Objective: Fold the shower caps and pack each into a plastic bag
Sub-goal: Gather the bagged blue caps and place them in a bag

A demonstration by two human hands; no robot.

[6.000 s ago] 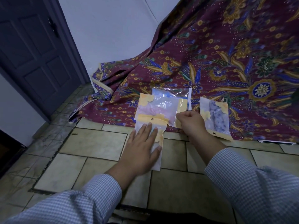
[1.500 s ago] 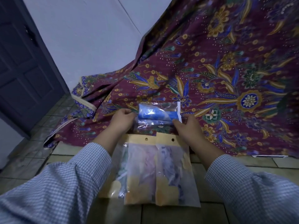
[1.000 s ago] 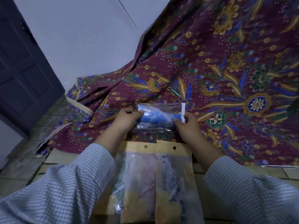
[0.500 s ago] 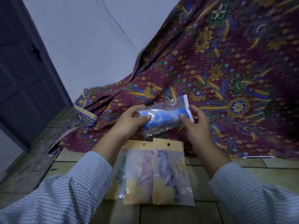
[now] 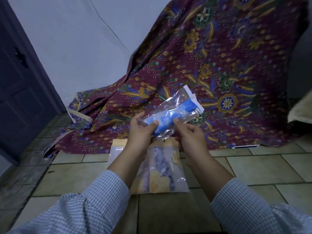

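Head view: both hands hold a clear bag with a blue shower cap rolled inside, lifted above the floor.

I see the left hand [image 5: 141, 132] pinching the lower end of the plastic bag [image 5: 170, 114] and the right hand [image 5: 190, 134] gripping its middle, the white flap pointing up toward the patterned cloth [image 5: 219, 65]. My worry is that the blue shower cap [image 5: 170, 116] could unroll or slide out through the mouth if the grip slackens before sealing; I cannot tell whether the flap is stuck down. Slick film could also slip and drop onto the packed bags [image 5: 162, 166] lying on the tiled floor [image 5: 253, 166] below.
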